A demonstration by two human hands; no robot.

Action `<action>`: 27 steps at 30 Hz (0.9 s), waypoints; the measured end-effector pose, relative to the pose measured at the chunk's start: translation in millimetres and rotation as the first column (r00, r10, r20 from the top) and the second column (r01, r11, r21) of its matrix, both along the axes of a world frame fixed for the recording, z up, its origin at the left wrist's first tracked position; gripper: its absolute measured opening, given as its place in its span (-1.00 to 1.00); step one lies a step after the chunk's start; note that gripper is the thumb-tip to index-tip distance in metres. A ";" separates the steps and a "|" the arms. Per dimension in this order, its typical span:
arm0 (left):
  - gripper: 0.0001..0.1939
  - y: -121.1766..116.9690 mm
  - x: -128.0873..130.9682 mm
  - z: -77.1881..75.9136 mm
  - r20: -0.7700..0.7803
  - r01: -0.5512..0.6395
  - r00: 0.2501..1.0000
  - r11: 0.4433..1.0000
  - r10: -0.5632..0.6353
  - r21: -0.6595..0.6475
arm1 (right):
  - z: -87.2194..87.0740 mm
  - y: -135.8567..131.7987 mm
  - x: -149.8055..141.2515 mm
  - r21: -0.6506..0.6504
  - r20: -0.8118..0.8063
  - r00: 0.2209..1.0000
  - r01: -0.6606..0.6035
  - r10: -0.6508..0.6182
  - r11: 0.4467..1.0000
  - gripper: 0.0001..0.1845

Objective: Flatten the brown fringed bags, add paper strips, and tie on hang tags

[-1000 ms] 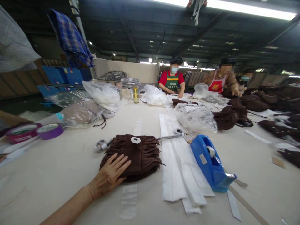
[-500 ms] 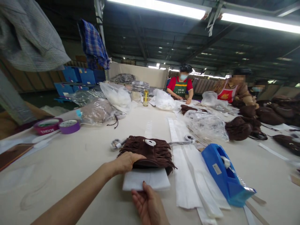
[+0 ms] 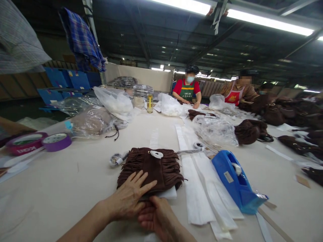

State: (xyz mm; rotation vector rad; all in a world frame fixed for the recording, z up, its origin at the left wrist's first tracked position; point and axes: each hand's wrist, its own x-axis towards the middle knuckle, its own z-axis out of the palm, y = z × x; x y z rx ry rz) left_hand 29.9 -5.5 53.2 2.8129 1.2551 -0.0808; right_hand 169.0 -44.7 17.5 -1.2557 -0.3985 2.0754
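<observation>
A dark brown fringed bag lies flat on the table, its flap facing up and a white-wrapped fitting near its top. Spread over the bag's lower left part is my left hand, palm down with its fingers apart. My right hand is closed at the bag's lower edge, thumb on top, right beside the left hand; its fingertips are partly hidden. A white folded sheet sticks out from under the bag's lower right edge. Wrapped strap ends lie at the bag's upper left.
White paper strips and a blue tape dispenser lie to the right. Tape rolls sit at left. Plastic-wrapped goods and brown bags are farther back. Co-workers work across the table.
The white sheet has gone mostly under or into the bag. My left hand now lies spread on the flap, and my right hand has moved up to the bag's lower edge. The view has shifted.
</observation>
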 end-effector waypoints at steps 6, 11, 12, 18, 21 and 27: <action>-0.35 -3.8 0.1 -37.2 -0.009 0.018 1.000 0.964 -0.017 0.264 | 2.8 1.5 50.2 0.790 0.612 0.663 -0.531 -0.431 0.305 -0.72; -0.37 -10.3 1.5 -27.7 0.014 0.009 1.000 0.949 -0.014 0.315 | -18.5 18.9 65.6 0.459 0.569 0.391 -0.881 -0.723 -0.116 -0.40; -0.42 -8.8 3.3 -19.6 0.041 0.010 0.999 0.954 -0.023 0.300 | -23.6 20.7 64.9 0.447 0.571 0.374 -0.888 -0.731 -0.106 -0.39; -0.70 13.6 34.9 -2.0 0.472 -0.244 0.879 0.915 0.069 0.321 | -41.4 24.1 60.2 0.515 0.537 0.412 -0.851 -0.737 -0.101 -0.46; -0.62 11.4 49.6 -32.7 0.529 -0.311 0.847 0.859 0.056 0.406 | -40.3 24.9 62.7 0.538 0.560 0.462 -0.834 -0.688 -0.122 -0.44; -0.62 3.4 45.6 -87.3 0.422 -0.280 0.907 0.726 -0.015 0.628 | -0.5 47.9 68.4 0.817 0.546 0.662 -0.556 -0.513 0.153 -0.74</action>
